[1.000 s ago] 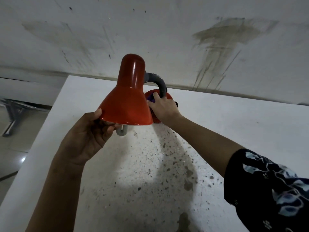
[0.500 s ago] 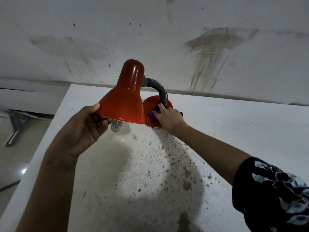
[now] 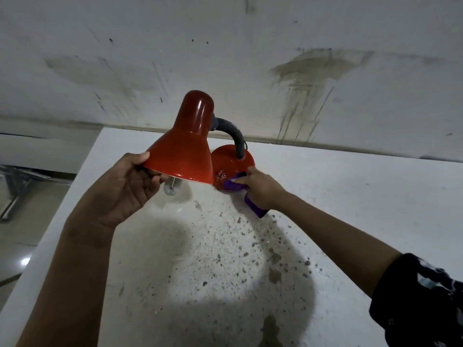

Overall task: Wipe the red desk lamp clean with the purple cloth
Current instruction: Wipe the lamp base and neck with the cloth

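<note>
The red desk lamp (image 3: 186,146) stands near the back of a white table, with a conical shade, a grey bent neck (image 3: 235,136) and a round red base (image 3: 230,159). My left hand (image 3: 125,189) grips the shade's lower left rim, thumb on the outside, fingers under it. A bulb (image 3: 170,189) pokes out below the shade. My right hand (image 3: 260,186) presses the purple cloth (image 3: 234,184) against the front right of the base. One end of the cloth hangs out below the hand.
The white table (image 3: 350,196) has a speckled, stained patch in front of the lamp, lit by a pool of light. A stained grey wall (image 3: 300,83) rises just behind the lamp. The table's left edge drops to a tiled floor (image 3: 15,234).
My right hand has slid the cloth from the neck side of the base down to its front right edge, so more cloth shows. My left hand keeps hold of the shade.
</note>
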